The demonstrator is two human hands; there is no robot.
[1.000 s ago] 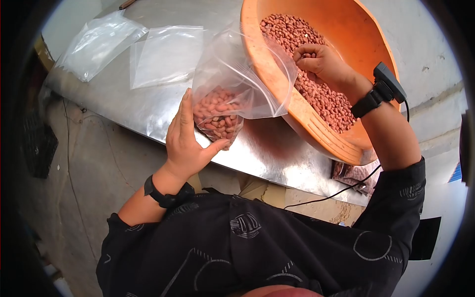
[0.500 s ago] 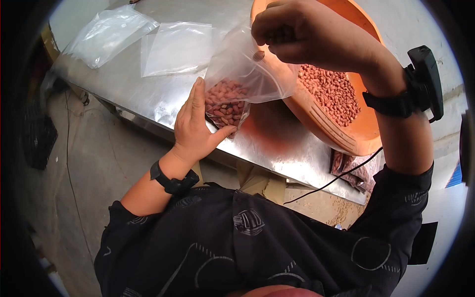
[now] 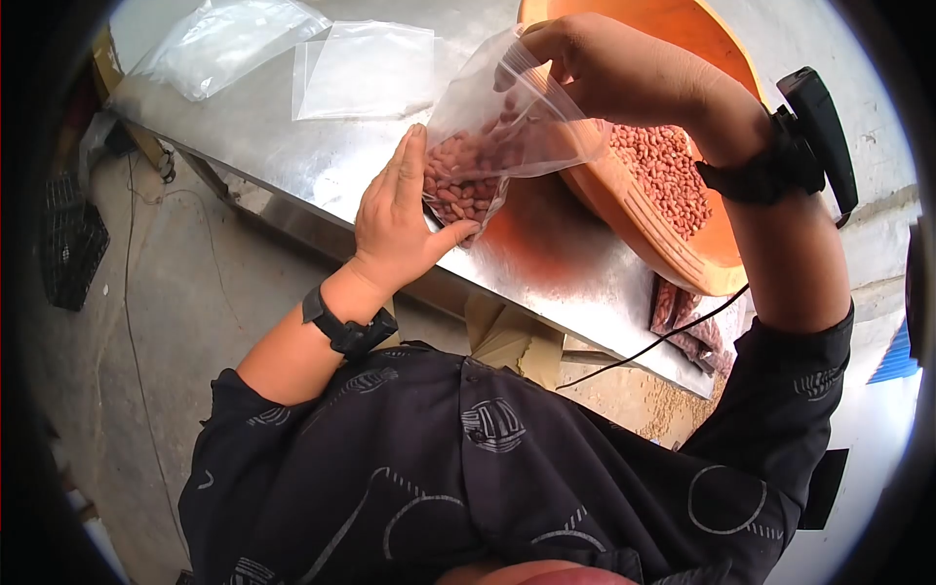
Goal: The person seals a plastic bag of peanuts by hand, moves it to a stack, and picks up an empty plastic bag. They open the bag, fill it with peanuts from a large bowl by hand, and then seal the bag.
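A clear zip bag (image 3: 561, 136), partly filled with reddish peanuts (image 3: 463, 185), stands tilted on the metal table. My left hand (image 3: 400, 214) cups the bag's lower left side, fingers straight along it and thumb under the near corner. At the bag's mouth is my right hand (image 3: 595, 63), its fingers pointing down inside and apart, partly veiled by the plastic. Several peanuts are in mid-fall below those fingers. Behind my right forearm, an orange basin (image 3: 663, 268) holds many loose peanuts (image 3: 663, 175).
Flat empty bags (image 3: 366, 73) and a pile of clear plastic bags (image 3: 229, 44) lie on the metal table (image 3: 263, 146) at the upper left. Filled bags of peanuts (image 3: 687, 327) rest under the basin's near side. A black cable (image 3: 653, 341) crosses the table edge.
My right hand has gone from a fist above the bag to fingers lowered into its mouth, and peanuts are dropping in. My left hand keeps its place on the bag.
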